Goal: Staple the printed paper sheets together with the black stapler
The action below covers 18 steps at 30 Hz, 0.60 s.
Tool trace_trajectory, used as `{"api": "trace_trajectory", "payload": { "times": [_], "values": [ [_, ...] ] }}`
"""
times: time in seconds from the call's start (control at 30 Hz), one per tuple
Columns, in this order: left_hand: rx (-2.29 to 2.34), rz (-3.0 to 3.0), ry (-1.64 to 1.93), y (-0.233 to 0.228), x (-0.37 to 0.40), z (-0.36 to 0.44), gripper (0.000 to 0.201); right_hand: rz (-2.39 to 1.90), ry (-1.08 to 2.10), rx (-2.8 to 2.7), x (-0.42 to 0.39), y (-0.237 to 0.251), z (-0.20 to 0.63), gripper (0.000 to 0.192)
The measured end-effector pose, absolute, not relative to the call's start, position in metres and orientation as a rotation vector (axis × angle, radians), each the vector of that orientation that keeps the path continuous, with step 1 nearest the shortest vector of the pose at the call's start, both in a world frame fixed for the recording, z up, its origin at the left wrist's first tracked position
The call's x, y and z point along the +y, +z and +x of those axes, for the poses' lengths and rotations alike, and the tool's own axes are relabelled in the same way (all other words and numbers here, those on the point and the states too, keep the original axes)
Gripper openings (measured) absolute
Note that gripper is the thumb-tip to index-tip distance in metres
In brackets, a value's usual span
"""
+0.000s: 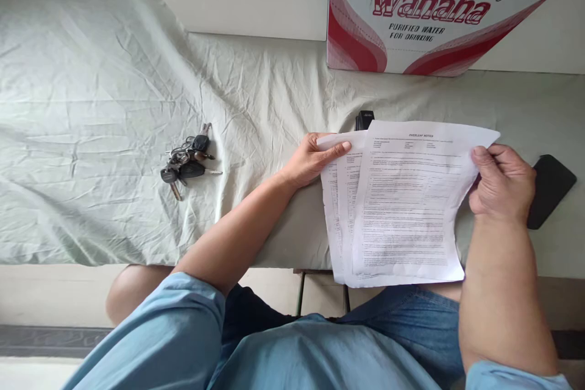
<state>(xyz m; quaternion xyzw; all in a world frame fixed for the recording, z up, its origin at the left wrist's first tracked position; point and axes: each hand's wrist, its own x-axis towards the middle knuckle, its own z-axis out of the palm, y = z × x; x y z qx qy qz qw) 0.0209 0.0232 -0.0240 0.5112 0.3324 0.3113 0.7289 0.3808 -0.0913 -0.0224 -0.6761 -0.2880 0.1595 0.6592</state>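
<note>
Several printed paper sheets [409,207] are held up in front of me, overlapping like a small fan. The top one carries the heading "OVERLEAF NOTES" above dense small text. My left hand [313,158] pinches the upper left corner of the sheets behind, thumb on the front, other fingers hidden underneath. At the upper right edge of the top sheet, my right hand [503,183] is closed on the paper between thumb and fingers. A small black object [365,119] pokes out behind the sheets' top edge; its kind is mostly hidden.
A bunch of keys [189,161] lies on the wrinkled pale cloth [114,103] to the left. Beside my right hand is a dark flat object [551,190], perhaps a phone. At the back stands a Wahaha water carton [429,49]. The table's front edge runs just above my lap.
</note>
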Motion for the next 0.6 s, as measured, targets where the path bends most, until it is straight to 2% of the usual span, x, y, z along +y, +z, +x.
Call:
{"api": "trace_trajectory", "payload": {
  "times": [0.17, 0.33, 0.5, 0.6],
  "values": [
    [0.71, 1.084, 0.704, -0.031, 0.023, 0.02, 0.062, -1.555, 0.391, -0.73, -0.091, -0.021, 0.373, 0.045],
    [0.745, 1.211, 0.697, -0.021, 0.021, 0.018, 0.068, -1.617, 0.417, -0.808, -0.092, -0.015, 0.36, 0.047],
    [0.755, 1.294, 0.661, -0.015, 0.019, 0.021, 0.065, -1.625, 0.448, -0.837, -0.092, -0.017, 0.355, 0.048],
    [0.816, 1.222, 0.736, -0.023, 0.023, 0.022, 0.065, -1.587, 0.513, -0.859, -0.095, -0.018, 0.357, 0.054]
  ]
}}
